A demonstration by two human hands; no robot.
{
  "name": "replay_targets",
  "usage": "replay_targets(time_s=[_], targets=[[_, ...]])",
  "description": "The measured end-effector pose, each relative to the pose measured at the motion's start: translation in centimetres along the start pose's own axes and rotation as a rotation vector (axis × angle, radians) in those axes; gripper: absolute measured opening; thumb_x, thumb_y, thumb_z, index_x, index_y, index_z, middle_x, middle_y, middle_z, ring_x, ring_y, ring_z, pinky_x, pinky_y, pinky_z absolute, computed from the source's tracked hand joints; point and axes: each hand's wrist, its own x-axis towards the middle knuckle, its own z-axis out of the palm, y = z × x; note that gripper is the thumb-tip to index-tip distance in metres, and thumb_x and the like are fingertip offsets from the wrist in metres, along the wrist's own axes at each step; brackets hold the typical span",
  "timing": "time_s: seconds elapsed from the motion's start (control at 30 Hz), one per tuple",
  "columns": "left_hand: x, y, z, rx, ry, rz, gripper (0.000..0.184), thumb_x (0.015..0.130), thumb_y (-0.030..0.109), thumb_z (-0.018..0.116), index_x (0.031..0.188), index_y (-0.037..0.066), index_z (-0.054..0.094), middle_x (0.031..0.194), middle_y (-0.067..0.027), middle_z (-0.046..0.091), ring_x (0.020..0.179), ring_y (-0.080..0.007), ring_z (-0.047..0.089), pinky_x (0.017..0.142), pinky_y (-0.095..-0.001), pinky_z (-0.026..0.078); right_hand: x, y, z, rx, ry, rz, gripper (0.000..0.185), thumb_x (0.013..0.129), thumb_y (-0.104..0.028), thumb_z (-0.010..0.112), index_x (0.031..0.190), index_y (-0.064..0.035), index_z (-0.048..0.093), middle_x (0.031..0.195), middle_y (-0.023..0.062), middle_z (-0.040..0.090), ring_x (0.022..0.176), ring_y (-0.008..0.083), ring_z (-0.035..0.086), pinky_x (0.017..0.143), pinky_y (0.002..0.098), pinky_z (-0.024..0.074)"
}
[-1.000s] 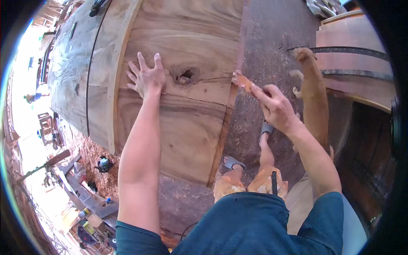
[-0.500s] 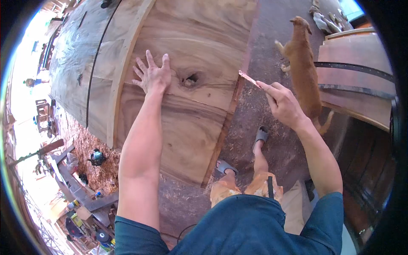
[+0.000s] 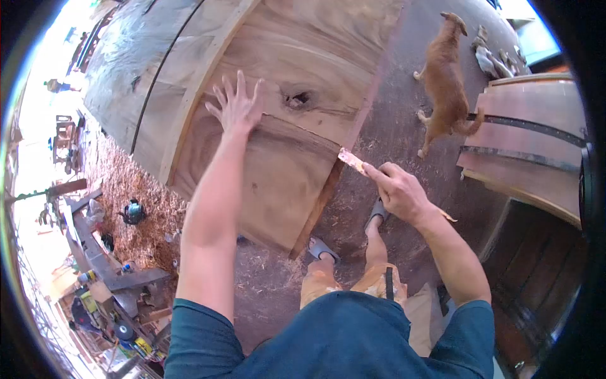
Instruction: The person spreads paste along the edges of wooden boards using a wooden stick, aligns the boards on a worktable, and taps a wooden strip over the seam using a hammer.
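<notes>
My left hand (image 3: 238,107) rests palm down with fingers spread on a wide wooden panel (image 3: 278,196) of wavy brown grain. Just right of its fingers is a dark knot hole (image 3: 298,99), and a crack (image 3: 303,131) runs from near the hand to the panel's right edge. My right hand (image 3: 402,192) is closed around a thin flat wooden stick (image 3: 351,160), its forefinger stretched along it. Pinkish paste seems to coat the stick's tip, which is at the panel's right edge by the crack's end. The stick's middle is hidden in the hand.
A brown dog (image 3: 444,79) stands on the floor to the right, beside curved reddish boards (image 3: 530,136). Wood shavings (image 3: 145,189) lie at the left, with a dark power tool (image 3: 133,212) on them. A raised batten (image 3: 205,88) crosses the panel.
My right hand has brought the stick's tip down and left to the panel's edge, its flat face now showing. The left hand stays spread on the panel. The dog has turned and stepped.
</notes>
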Motion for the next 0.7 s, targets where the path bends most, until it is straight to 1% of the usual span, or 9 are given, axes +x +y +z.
replay_targets(time_s=[0.1, 0.17, 0.37, 0.43, 0.5, 0.53, 0.63, 0.67, 0.7], targets=[[-6.2, -3.9, 1.0, -0.073, 0.168, -0.026, 0.088, 0.097, 0.074, 0.033, 0.164, 0.019, 0.016, 0.170, -0.0175, 0.009, 0.156, -0.0390, 0.005, 0.120, -0.0659, -0.001, -0.9, -1.5, 0.4, -0.023, -0.029, -0.012, 0.053, 0.084, -0.003, 0.063, 0.136, -0.0146, 0.060, 0.097, 0.0111, 0.059, 0.091, 0.0305, 0.064, 0.072, 0.0410, 0.0574], [-9.9, -6.6, 0.9, -0.065, 0.144, -0.079, 0.087, 0.098, 0.070, 0.037, 0.163, 0.016, 0.017, 0.169, -0.0180, 0.010, 0.156, -0.0391, 0.008, 0.120, -0.0662, 0.001, -1.7, -2.4, 1.0, -0.023, -0.044, -0.012, 0.049, 0.086, -0.005, 0.060, 0.134, -0.0158, 0.061, 0.097, 0.0110, 0.060, 0.093, 0.0303, 0.064, 0.072, 0.0423, 0.0578], [-21.8, -12.1, -0.3, -0.026, 0.062, -0.527, 0.080, 0.099, 0.065, 0.040, 0.163, 0.021, 0.020, 0.169, -0.0177, 0.012, 0.156, -0.0376, 0.011, 0.122, -0.0621, 0.005, -4.2, -3.8, 1.2, 0.232, -0.159, -0.075, 0.039, 0.092, -0.008, 0.060, 0.131, -0.0132, 0.065, 0.096, 0.0164, 0.066, 0.087, 0.0350, 0.067, 0.075, 0.0452, 0.0568], [-25.2, -12.9, 0.3, -0.069, 0.104, -0.662, 0.077, 0.099, 0.062, 0.042, 0.162, 0.020, 0.026, 0.169, -0.0172, 0.012, 0.156, -0.0375, 0.010, 0.123, -0.0614, 0.007, -4.2, -2.2, -0.6, 0.497, 0.224, -0.064, 0.030, 0.098, -0.009, 0.060, 0.127, -0.0087, 0.066, 0.094, 0.0143, 0.071, 0.082, 0.0273, 0.070, 0.075, 0.0387, 0.0559], [-27.6, -12.6, 1.0, 0.013, 0.223, -0.737, 0.065, 0.099, 0.054, 0.048, 0.152, 0.016, 0.043, 0.164, -0.0188, 0.026, 0.152, -0.0370, 0.022, 0.121, -0.0583, 0.017, -5.9, 1.3, -3.4, 0.721, 0.248, 0.337, 0.026, 0.100, -0.003, 0.056, 0.125, -0.0023, 0.064, 0.090, 0.0051, 0.070, 0.077, 0.0124, 0.063, 0.067, 0.0281, 0.0512], [-28.0, -12.2, 1.2, 0.062, 0.275, -0.766, 0.059, 0.099, 0.051, 0.051, 0.147, 0.015, 0.052, 0.162, -0.0195, 0.033, 0.150, -0.0367, 0.029, 0.121, -0.0567, 0.021, -6.6, 3.5, -4.6, 0.773, 0.285, 0.384, 0.023, 0.101, -0.004, 0.056, 0.122, -0.0022, 0.064, 0.088, 0.0025, 0.068, 0.076, 0.0099, 0.061, 0.066, 0.0260, 0.0496], [-27.3, -10.2, 1.8, -0.264, 0.545, -0.504, 0.033, 0.095, 0.032, 0.065, 0.118, 0.009, 0.071, 0.122, -0.0209, 0.068, 0.117, -0.0334, 0.064, 0.100, -0.0456, 0.048, -9.1, 10.9, -8.4, 0.681, 0.288, 0.423, 0.018, 0.100, -0.007, 0.057, 0.114, -0.0004, 0.066, 0.085, 0.0030, 0.067, 0.074, 0.0099, 0.060, 0.064, 0.0275, 0.0487], [-25.9, -7.5, 1.4, -0.339, 0.673, -0.438, 0.030, 0.096, 0.033, 0.064, 0.091, 0.005, 0.073, 0.090, -0.0160, 0.074, 0.090, -0.0328, 0.071, 0.085, -0.0447, 0.053, -9.6, 13.1, -9.8, 0.587, 0.238, 0.421, 0.017, 0.100, -0.007, 0.057, 0.113, -0.0003, 0.066, 0.083, 0.0021, 0.066, 0.072, 0.0106, 0.060, 0.063, 0.0279, 0.0484], [-24.5, -4.6, 0.8, -0.396, 0.651, -0.434, 0.032, 0.096, 0.034, 0.064, 0.089, 0.005, 0.072, 0.085, -0.0155, 0.072, 0.086, -0.0334, 0.071, 0.082, -0.0450, 0.053, -10.1, 15.1, -11.2, 0.491, 0.188, 0.424, 0.017, 0.100, -0.007, 0.057, 0.112, -0.0002, 0.066, 0.081, 0.0012, 0.064, 0.071, 0.0114, 0.060, 0.062, 0.0282, 0.0481]])
